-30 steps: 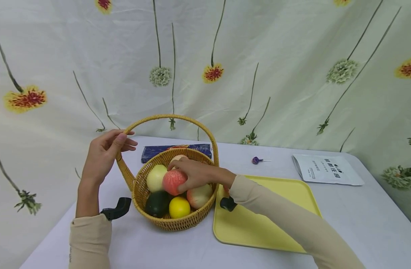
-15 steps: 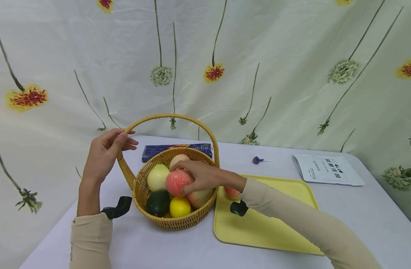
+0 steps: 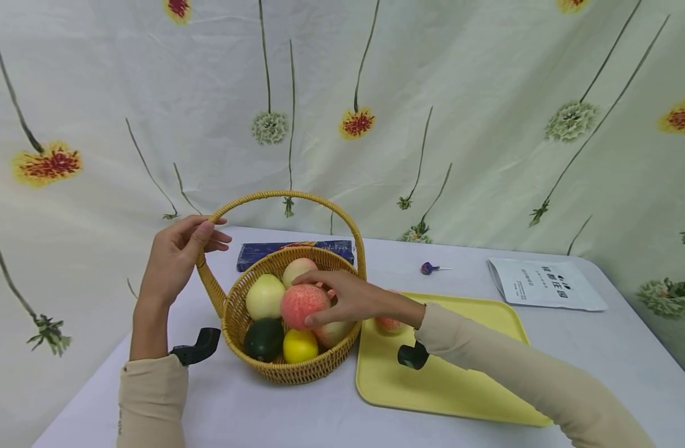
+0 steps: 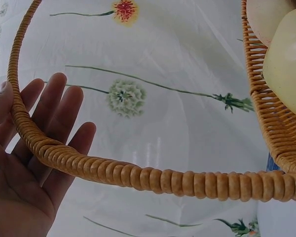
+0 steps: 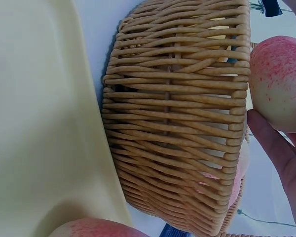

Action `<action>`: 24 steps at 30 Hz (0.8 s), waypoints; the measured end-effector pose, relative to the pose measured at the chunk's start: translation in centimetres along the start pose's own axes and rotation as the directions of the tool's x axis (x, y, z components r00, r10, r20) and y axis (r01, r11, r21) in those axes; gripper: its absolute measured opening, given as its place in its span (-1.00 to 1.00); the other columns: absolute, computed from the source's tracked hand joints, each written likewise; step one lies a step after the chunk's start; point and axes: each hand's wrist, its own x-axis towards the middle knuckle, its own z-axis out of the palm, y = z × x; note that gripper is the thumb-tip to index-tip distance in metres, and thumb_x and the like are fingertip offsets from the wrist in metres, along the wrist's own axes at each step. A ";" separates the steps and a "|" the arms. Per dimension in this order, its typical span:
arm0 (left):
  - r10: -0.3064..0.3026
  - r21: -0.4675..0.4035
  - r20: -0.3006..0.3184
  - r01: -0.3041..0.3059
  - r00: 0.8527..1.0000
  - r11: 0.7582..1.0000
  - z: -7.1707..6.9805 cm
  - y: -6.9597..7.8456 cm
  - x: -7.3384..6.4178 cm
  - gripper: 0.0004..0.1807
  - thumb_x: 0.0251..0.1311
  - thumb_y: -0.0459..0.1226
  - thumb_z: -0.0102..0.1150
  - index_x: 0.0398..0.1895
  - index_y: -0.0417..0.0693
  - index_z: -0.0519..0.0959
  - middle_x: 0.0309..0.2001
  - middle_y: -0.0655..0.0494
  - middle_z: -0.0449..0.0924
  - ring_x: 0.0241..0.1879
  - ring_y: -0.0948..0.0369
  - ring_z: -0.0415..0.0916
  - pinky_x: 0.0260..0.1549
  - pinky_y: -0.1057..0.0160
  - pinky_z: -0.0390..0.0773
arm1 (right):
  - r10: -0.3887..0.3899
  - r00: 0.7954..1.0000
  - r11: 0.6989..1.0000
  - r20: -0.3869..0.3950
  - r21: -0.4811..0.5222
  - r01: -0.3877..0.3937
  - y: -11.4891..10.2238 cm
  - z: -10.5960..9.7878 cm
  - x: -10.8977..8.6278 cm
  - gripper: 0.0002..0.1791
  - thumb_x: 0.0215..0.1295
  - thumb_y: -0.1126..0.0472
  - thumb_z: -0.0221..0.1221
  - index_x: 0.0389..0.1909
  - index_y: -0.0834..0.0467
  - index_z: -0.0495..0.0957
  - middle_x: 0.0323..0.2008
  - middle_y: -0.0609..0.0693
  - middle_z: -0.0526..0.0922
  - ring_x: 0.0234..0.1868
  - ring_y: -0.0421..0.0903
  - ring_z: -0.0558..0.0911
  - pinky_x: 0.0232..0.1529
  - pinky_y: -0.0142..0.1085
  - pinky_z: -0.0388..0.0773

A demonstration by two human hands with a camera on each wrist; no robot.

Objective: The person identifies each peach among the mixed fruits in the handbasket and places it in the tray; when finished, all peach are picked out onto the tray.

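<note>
My left hand (image 3: 173, 258) pinches the tall handle of a wicker basket (image 3: 297, 373) on its left side. Its thumb lies against the handle, while the other fingers (image 4: 64, 113) extend behind. Above the basket's contents, my right hand (image 3: 353, 297) grips a red peach (image 3: 304, 306) between thumb and fingers. Inside the basket are a pale green-yellow round fruit (image 3: 265, 297), a dark green avocado-like fruit (image 3: 264, 339), a yellow lemon-like fruit (image 3: 300, 346) and pale peaches, one of them (image 3: 299, 270) at the back. My right hand partly hides another (image 3: 332, 334).
Right of the basket lies a yellow tray (image 3: 448, 379) with another peach (image 3: 390, 324), partly behind my right wrist. A blue spaghetti box (image 3: 258, 254) lies behind the basket. Farther right are a lollipop (image 3: 428, 267) and a white pouch (image 3: 546, 284). A flowered cloth hangs behind.
My right hand has moved slightly to the right inside the basket with the red peach in its grip. More of the peach on the tray shows. The left hand stays on the handle.
</note>
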 end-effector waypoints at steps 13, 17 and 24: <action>-0.011 0.002 -0.006 0.011 1.000 1.000 0.0 -0.2 0.0 -0.68 0.43 -0.13 -0.05 0.04 -0.12 0.56 -0.34 0.35 0.68 -0.30 0.37 0.65 -0.45 0.39 0.52 | 0.015 0.999 0.998 -0.042 0.069 -0.012 0.6 -0.3 -1.6 -0.37 0.16 0.09 0.31 0.26 0.00 0.36 0.14 -0.07 0.47 -0.08 -0.20 0.57 -0.10 -0.25 0.62; -0.012 0.002 -0.006 0.012 1.000 1.000 0.0 -0.2 0.0 -0.67 0.43 -0.13 -0.05 0.04 -0.13 0.55 -0.34 0.34 0.68 -0.30 0.37 0.65 -0.39 0.43 0.54 | 0.035 0.997 0.993 -0.066 0.112 -0.028 0.6 -0.3 -2.3 -0.38 0.16 0.10 0.32 0.26 -0.01 0.36 0.10 -0.05 0.48 -0.09 -0.16 0.61 -0.09 -0.19 0.63; -0.018 0.005 -0.010 0.018 1.000 1.000 0.0 0.0 -0.1 -0.67 0.43 -0.13 -0.05 0.04 -0.13 0.55 -0.34 0.34 0.68 -0.29 0.38 0.65 -0.37 0.43 0.54 | 0.001 0.992 0.995 -0.126 0.099 0.012 0.7 -0.4 -3.6 -0.40 0.16 0.10 0.33 0.23 -0.07 0.39 0.07 -0.08 0.52 -0.09 -0.14 0.59 -0.10 -0.18 0.63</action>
